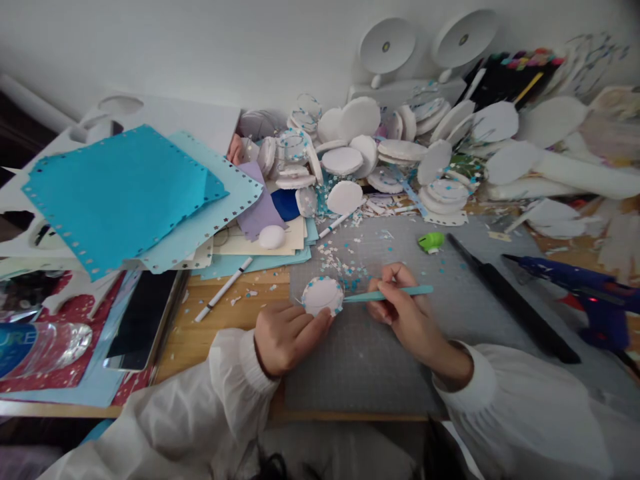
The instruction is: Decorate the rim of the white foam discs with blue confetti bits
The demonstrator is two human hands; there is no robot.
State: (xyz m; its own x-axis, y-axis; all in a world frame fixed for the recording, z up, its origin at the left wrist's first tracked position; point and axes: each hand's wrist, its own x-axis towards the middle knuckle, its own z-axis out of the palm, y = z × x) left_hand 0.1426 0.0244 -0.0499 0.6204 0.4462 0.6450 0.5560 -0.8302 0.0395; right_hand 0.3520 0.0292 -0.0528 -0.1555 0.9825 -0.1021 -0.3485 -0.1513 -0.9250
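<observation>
Apparently for steadiness, left hand (285, 337), mostly curled, holds disc (323, 295) at near edge, on mat (360, 373). Right hand (404, 308), half closed, pinches tweezers (419, 291), probably for fine reach to rim. Stars (343, 264) lie just beside, maybe for convenience.

Dim, flat, greyish light; wall (200, 50) palest toward 12 o'clock, shade deepening at 6 and upper 1 o'clock. Shadows soft-edged. Small glints on clear bottle (63, 340) at 8 o'clock; red glow on glue gun (595, 300) at 3. White disc (323, 295) near centre legible, fine detail soft. Wide-angle stretch bends edges; smeary blur at 3.
</observation>
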